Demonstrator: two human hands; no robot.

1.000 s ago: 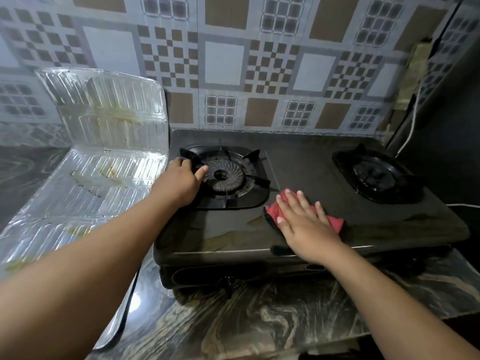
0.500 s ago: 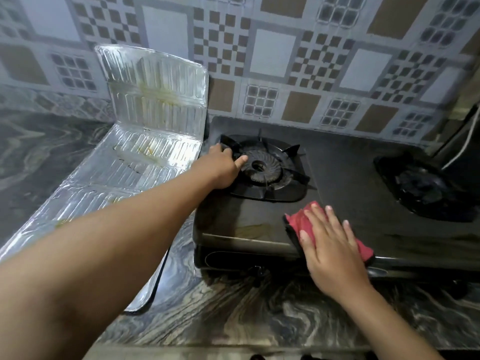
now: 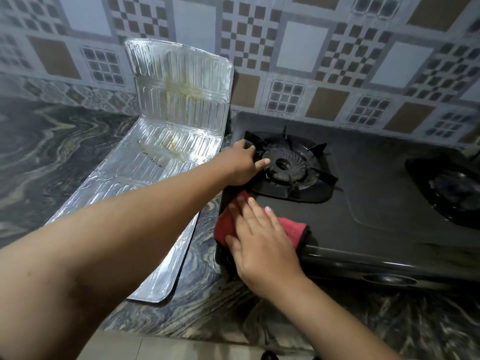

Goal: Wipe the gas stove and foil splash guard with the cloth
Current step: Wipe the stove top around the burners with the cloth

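Right grip (image 3: pixel 262 245) with cloth (image 3: pixel 291 224) now further left.

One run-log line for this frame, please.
right hand flat on red cloth, stove front-left | left hand grips pan support | foil splash guard stained

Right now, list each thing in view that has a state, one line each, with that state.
red cloth: bunched, flat on the stove's front left corner under the right hand.
right hand: fingers straight, pressing the cloth.
left hand: gripping the left burner grate's edge.
left burner: unlit, grate in place.
right burner: unlit.
foil splash guard: unfolded, back panel upright against the wall, yellowish stains.
gas stove: top dark, glossy.
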